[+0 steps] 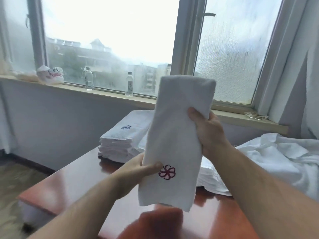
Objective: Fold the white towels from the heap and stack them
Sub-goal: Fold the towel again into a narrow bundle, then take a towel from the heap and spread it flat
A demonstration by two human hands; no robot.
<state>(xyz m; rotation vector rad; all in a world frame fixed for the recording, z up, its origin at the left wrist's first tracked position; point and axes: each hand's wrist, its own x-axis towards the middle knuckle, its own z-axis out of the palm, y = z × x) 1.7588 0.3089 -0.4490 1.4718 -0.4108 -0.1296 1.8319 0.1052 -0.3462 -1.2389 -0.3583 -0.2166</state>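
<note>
Held towel: a white towel folded into a long narrow strip is held up in the air above the table, at the centre of the head view.
Long axis: it is set nearly upright, the upper end leaning toward 1 o'clock and the lower end pointing toward 7 o'clock.
Ends: a rounded fold is seen at the upper end; the loose edges hang at the lower end.
Emblem: a red flower mark is stitched on the facing side, in the lower half.
Left hand: the towel's 9 o'clock edge is pinched low down, the thumb pressed on the front just beside the emblem and the fingers hidden behind the cloth.
Right hand: the 3 o'clock edge is gripped higher up, the thumb laid on the front and the fingers curled behind.
Stack: folded white towels are piled at 10 o'clock from the held towel, a blue mark showing on the top one.
Second pile: more folded towels are partly hidden behind the held towel, at 4 o'clock.
Heap: unfolded white towels are bunched at 3 o'clock.
Table: a glossy red-brown top carries both piles.
Sill: two clear bottles and a white bag are stood at 10 to 11 o'clock.
</note>
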